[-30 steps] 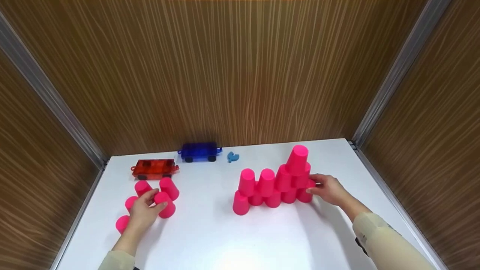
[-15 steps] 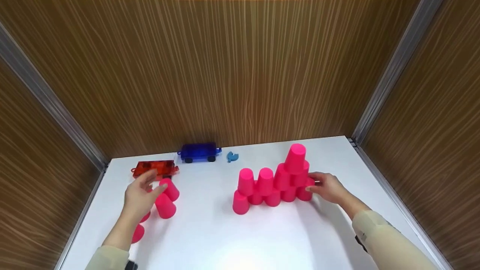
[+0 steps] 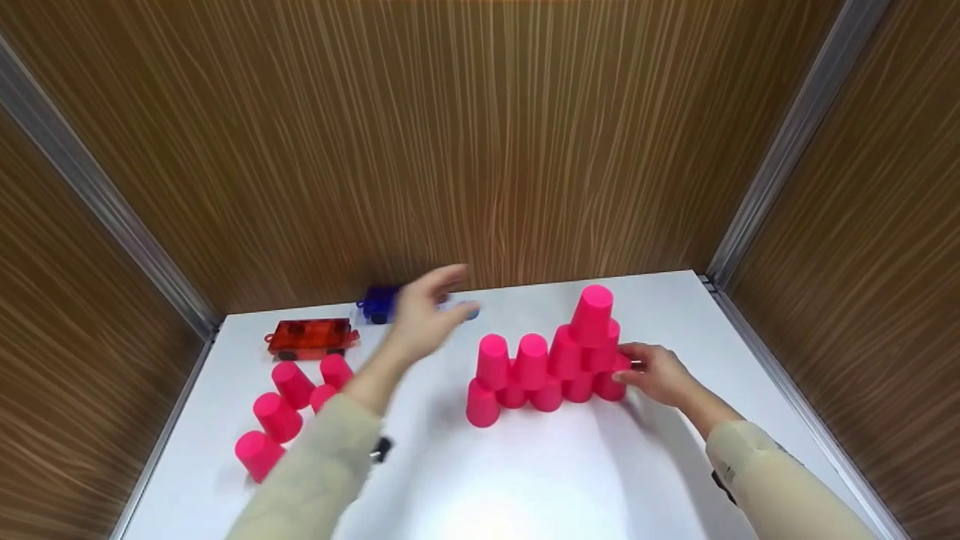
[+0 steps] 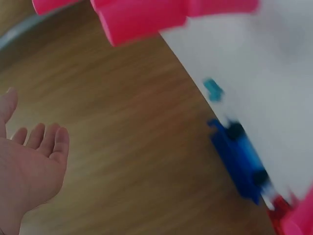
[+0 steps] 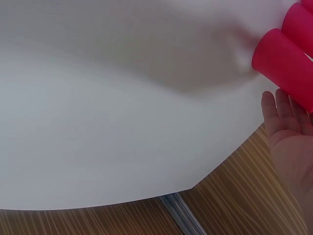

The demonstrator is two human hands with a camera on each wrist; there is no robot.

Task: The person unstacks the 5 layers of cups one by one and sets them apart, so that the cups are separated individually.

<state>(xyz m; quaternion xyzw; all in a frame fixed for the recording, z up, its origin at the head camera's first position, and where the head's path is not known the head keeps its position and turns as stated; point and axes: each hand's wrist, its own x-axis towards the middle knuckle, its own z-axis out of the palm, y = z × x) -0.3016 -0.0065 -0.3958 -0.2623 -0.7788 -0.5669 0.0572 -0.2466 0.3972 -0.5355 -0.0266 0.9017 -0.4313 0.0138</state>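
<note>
My left hand (image 3: 424,319), fingers spread and holding nothing, is over the back of the table, overlapping the blue toy wagon (image 3: 377,305) in the head view. In the left wrist view its palm and fingers show bare. At the right end of a stack of upside-down pink cups, my right hand (image 3: 658,375) holds the last bottom cup (image 3: 609,385) between thumb and fingers. The stack has a long bottom row, a second row with a gap in it, and one top cup (image 3: 592,315) at the right. The right wrist view shows the fingers against that bottom cup (image 5: 283,66).
Several loose pink cups, one of them the near cup (image 3: 259,455), stand upside down at the left, partly behind my left sleeve. Behind them is a red toy wagon (image 3: 311,339). A small blue piece (image 4: 213,90) lies near the back edge. Wood-grain walls (image 3: 480,150) enclose the white table.
My left hand has left the loose cups, lifting and sweeping right across the back of the table. The right hand has stayed at the end of the stack.
</note>
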